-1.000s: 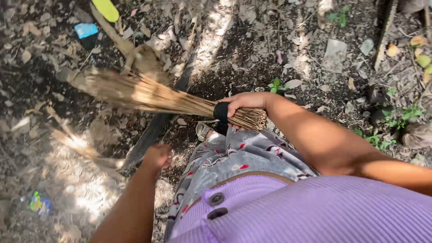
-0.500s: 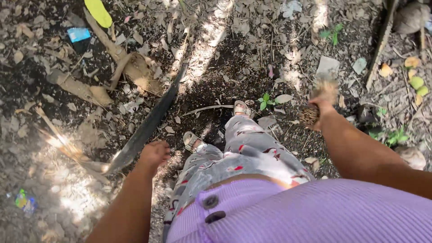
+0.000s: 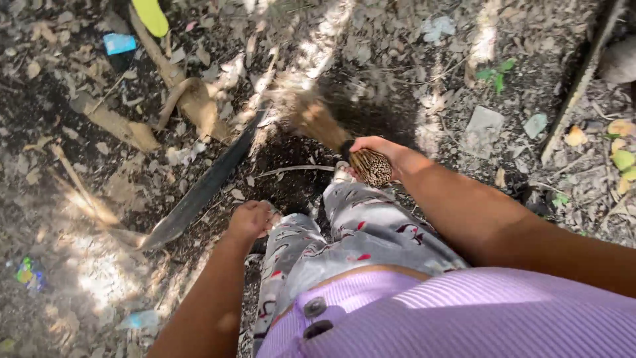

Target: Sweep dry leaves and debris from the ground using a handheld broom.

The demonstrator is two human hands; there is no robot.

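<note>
My right hand [image 3: 379, 148] grips the bound end of a straw hand broom [image 3: 318, 122]. Its bristles point up and to the left, blurred, over dark bare soil and dry leaves. My left hand [image 3: 250, 219] hangs loosely curled over my knee and holds nothing. It is close to the tip of a long dark palm stalk [image 3: 199, 192] lying on the ground. My grey patterned trousers [image 3: 344, 232] and purple ribbed top [image 3: 464, 318] fill the lower right.
Dry leaves and litter cover the dirt. A brown curled palm sheath [image 3: 185, 99] lies upper left, with a blue wrapper [image 3: 119, 43] and a yellow-green leaf [image 3: 151, 14] above it. A colourful wrapper [image 3: 25, 272] sits lower left. A dark stick [image 3: 583, 79] runs along the right.
My right hand swung the broom from the left out to the far right, then back toward the middle in front of me. The left hand stayed near my knee.
</note>
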